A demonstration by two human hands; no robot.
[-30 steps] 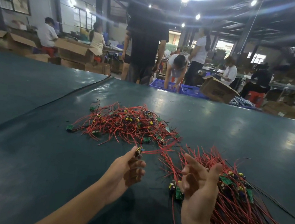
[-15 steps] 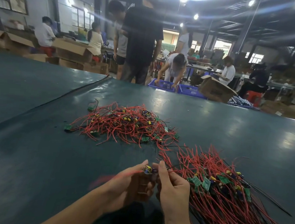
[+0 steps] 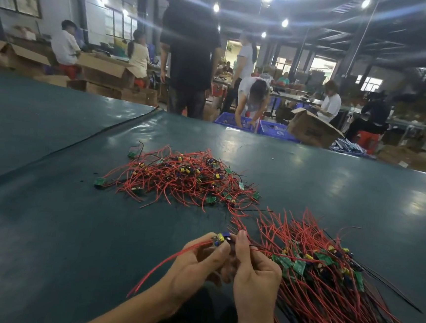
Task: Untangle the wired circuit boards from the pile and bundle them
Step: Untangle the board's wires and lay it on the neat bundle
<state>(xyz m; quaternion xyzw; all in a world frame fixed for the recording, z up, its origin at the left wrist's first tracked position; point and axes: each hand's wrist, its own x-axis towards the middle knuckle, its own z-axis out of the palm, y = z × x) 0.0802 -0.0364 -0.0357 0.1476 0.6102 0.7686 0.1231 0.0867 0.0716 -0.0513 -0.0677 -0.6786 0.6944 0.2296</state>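
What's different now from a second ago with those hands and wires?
The right hand moved left to meet the left hand; both now pinch the small board that only the left held before. The tangled pile and the sorted bundle lie as they did.

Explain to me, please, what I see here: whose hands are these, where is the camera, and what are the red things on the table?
There is no machine here: a person works with bare hands. The camera sits on that person's head and looks forward and down. The left hand and the right hand pinch one small board between them. Its red wire trails to the left. On the green table lie a tangled pile of such wired boards, farther away, and a straighter bundle at the right.
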